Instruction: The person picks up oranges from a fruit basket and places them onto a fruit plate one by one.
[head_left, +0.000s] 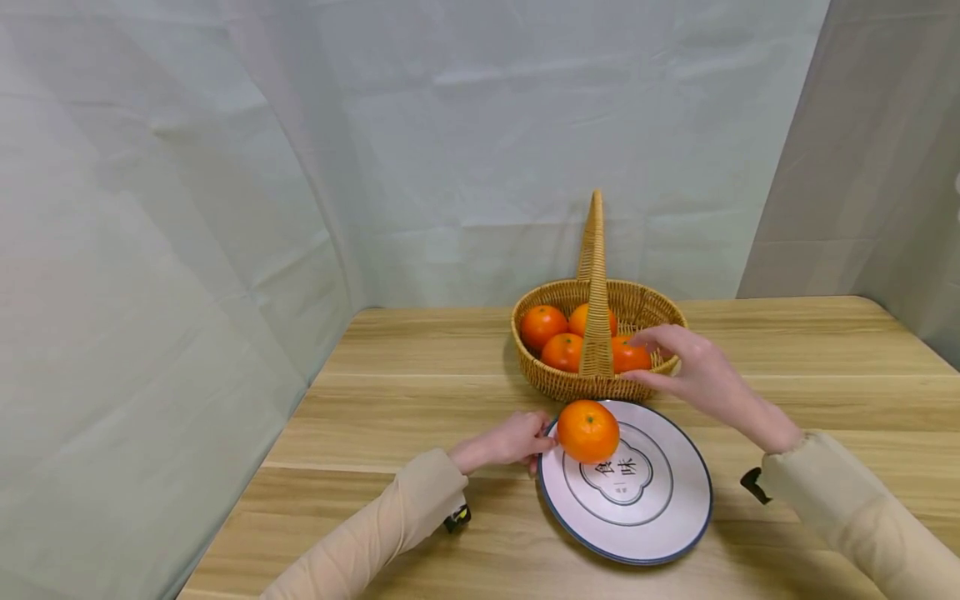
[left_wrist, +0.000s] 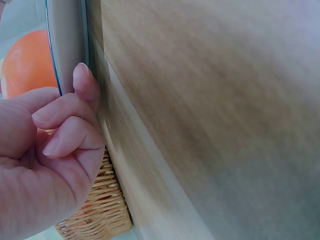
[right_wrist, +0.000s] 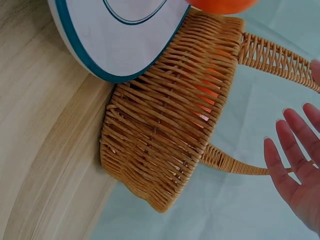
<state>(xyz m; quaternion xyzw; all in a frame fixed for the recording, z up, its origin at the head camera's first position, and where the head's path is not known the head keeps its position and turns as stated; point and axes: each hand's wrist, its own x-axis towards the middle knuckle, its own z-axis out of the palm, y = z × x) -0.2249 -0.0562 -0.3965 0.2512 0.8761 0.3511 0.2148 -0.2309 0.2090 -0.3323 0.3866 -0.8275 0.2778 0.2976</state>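
Observation:
With its thumb and curled fingers my left hand [head_left: 513,440] pinches the left rim of a white plate [head_left: 671,508] that has a dark blue edge and printed characters. On the plate's upper left part sits an orange [head_left: 588,431], close to the left fingers but apart from them. My right hand [head_left: 701,379] hovers over the right side of a wicker basket [head_left: 555,383], thumb and fingers spread with nothing between them. Nearest to it lies an orange [head_left: 632,357] inside the basket. In the right wrist view the fingers [right_wrist: 296,131] are extended above the basket.
Several more oranges [head_left: 544,327] lie in the basket's left half. Its tall handle [head_left: 597,283] arches over the middle. The plate lies in front of the basket on a wooden table [head_left: 420,358]. Pale cloth [head_left: 480,150] hangs behind.

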